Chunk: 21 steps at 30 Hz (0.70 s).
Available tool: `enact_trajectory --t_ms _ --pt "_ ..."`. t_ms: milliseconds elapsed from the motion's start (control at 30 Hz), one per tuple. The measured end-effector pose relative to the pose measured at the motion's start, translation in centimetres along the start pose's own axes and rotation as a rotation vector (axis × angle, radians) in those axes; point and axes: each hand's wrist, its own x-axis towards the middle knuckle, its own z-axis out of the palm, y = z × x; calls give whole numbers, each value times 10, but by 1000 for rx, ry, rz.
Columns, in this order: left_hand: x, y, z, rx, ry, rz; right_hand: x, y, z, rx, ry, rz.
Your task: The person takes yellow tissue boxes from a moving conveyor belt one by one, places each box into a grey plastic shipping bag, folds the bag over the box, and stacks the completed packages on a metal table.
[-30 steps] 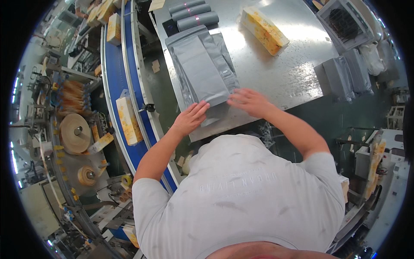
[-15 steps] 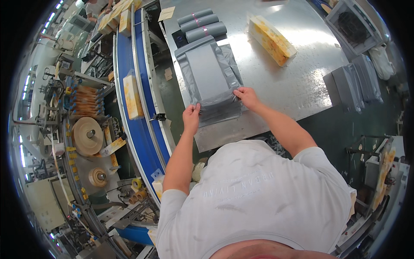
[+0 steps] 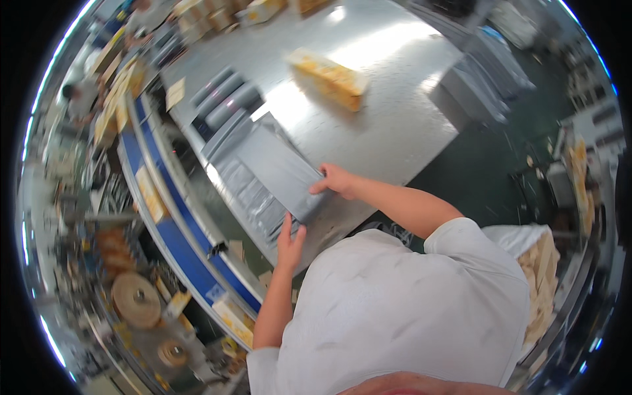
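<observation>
A flat, rectangular grey plastic pack (image 3: 282, 166) lies on the near left part of the metal table, its long side running from far left to near right. Loose, wrinkled grey plastic film (image 3: 242, 191) spreads along its left side. My right hand (image 3: 338, 182) grips the pack's near right corner, thumb on top and fingers curled at the edge. At the near left corner, my left hand (image 3: 289, 247) touches the edge with thumb and fingers apart. Beyond the pack lie several dark grey plastic rolls (image 3: 230, 102) with pink marks.
A yellow-and-white printed bag (image 3: 329, 79) lies on the metal table (image 3: 388, 141). Grey packs (image 3: 471, 92) stand by its right edge. A blue conveyor (image 3: 181, 247) carrying similar bags runs along the left, beside machinery with a large reel (image 3: 136, 300). People stand at the far left.
The view has swung, shifting the table leftward and tilting it. My right hand has moved onto the pack's near right corner, my left hand's fingers have spread, and the pack's near end now looks folded down.
</observation>
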Motion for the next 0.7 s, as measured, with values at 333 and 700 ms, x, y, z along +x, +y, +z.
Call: enact_trajectory --t_ms 333,700 --pt "-13 15 44 -64 -150 -152 -202 91 -336 -669 1085 -445" --pt "-45 27 21 169 -61 -105 -124 0 -397 -1154 1694 373"
